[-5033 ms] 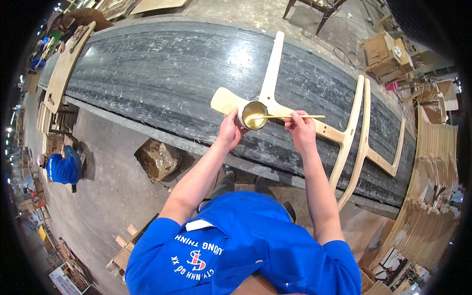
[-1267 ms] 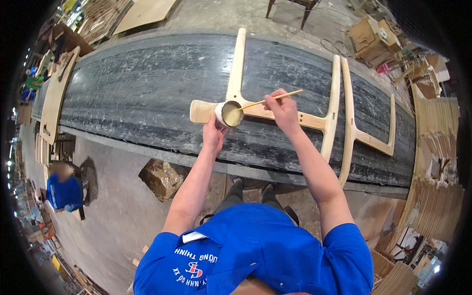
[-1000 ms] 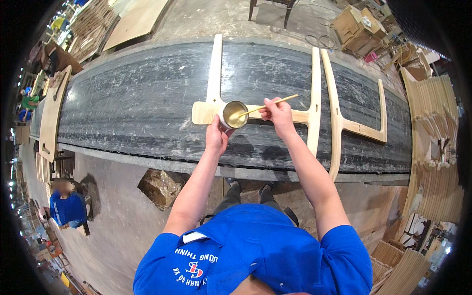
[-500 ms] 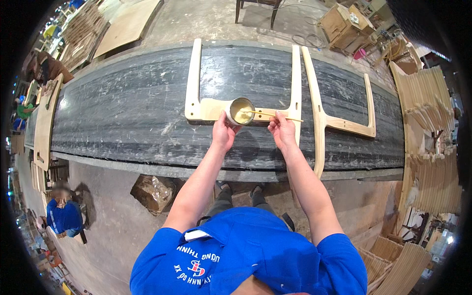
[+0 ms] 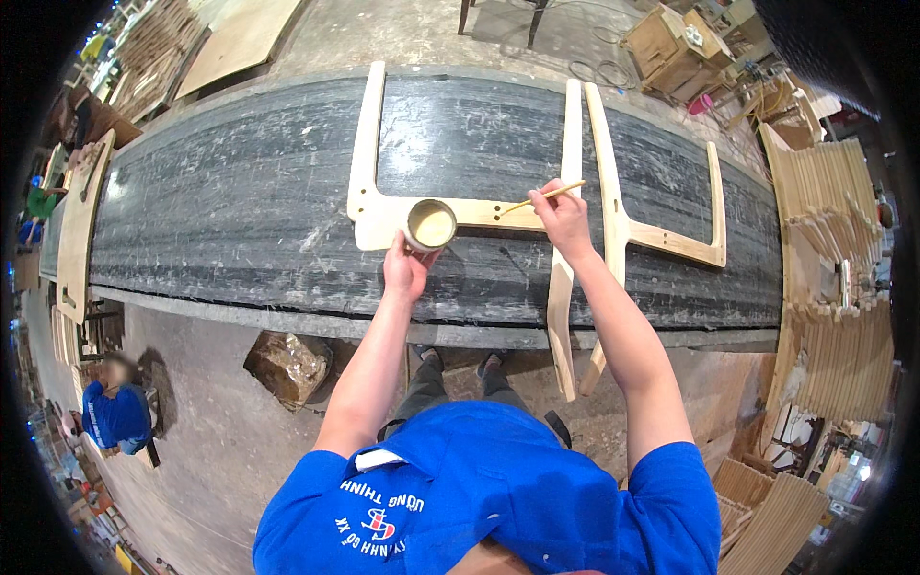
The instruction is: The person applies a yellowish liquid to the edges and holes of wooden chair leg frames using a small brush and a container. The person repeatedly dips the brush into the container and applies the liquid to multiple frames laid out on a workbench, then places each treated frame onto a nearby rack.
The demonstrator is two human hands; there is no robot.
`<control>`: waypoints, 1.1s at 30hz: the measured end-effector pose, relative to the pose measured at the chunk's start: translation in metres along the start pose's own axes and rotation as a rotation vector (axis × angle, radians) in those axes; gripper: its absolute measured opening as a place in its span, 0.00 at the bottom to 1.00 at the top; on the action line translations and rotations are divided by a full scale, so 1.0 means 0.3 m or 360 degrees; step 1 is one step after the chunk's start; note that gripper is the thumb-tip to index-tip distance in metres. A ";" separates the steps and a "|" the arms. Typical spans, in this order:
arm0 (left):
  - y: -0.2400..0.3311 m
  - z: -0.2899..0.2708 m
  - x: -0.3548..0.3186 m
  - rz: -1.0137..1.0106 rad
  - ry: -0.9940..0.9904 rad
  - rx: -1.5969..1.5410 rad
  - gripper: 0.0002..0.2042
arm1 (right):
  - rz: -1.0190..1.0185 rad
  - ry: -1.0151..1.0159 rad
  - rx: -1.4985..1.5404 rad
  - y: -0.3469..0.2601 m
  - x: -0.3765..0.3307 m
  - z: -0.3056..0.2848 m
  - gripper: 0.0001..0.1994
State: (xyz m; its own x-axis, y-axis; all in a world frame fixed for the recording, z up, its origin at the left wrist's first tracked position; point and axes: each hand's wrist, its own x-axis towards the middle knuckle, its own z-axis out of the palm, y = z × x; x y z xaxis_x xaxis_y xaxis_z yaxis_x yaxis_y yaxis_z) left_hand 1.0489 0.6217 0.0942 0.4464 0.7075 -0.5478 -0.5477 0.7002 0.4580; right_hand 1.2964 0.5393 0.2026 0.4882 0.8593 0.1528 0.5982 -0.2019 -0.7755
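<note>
My left hand is closed round a small round cup of pale yellow paste or glue, tilted so its contents show. The cup is above the crossbar of a light wooden chair frame lying on the dark bench. My right hand pinches a thin wooden stick, perhaps a brush. Its tip is at or just over the small dark holes in the crossbar, near the frame's right leg. To the right lies a second wooden frame, partly overlapped near the front edge.
The long black-topped bench has a wooden board across its left end. Stacked wooden parts stand at the right. A box with plastic sits on the floor below. Another person in blue is at the lower left.
The stick has come out of the cup, its tip now at the crossbar's holes. The cup has shifted left. The nearer frame reaches farther over the bench's front edge.
</note>
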 end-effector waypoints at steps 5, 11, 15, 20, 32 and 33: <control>0.032 -0.083 -0.074 0.0062 -0.0007 -0.0034 0.22 | -0.0100 -0.0094 -0.0106 0.013 0.001 0.060 0.11; 0.046 -0.154 -0.121 0.0093 -0.0033 -0.0061 0.23 | -0.0174 -0.0119 -0.0177 0.042 0.010 0.112 0.10; 0.047 -0.158 -0.144 0.0078 0.0001 -0.0010 0.22 | -0.0228 -0.0206 -0.0225 0.041 0.016 0.134 0.10; 0.054 -0.156 -0.159 0.0092 0.0002 -0.0053 0.22 | -0.0266 -0.0220 -0.0221 0.013 0.048 0.100 0.10; 0.032 -0.179 -0.169 0.0086 -0.0031 -0.0007 0.22 | -0.0382 -0.0353 -0.0311 0.051 0.078 0.120 0.07; 0.037 -0.189 -0.174 0.0093 -0.0025 -0.0009 0.22 | -0.0475 -0.0461 -0.0373 0.044 0.093 0.104 0.06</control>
State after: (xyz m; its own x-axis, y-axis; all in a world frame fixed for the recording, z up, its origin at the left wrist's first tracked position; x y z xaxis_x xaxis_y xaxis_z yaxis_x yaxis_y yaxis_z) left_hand 0.9795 0.5871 0.0881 0.4248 0.7485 -0.5092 -0.5773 0.6572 0.4846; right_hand 1.2981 0.5753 0.1775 0.0958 0.9847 0.1453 0.8287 0.0020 -0.5596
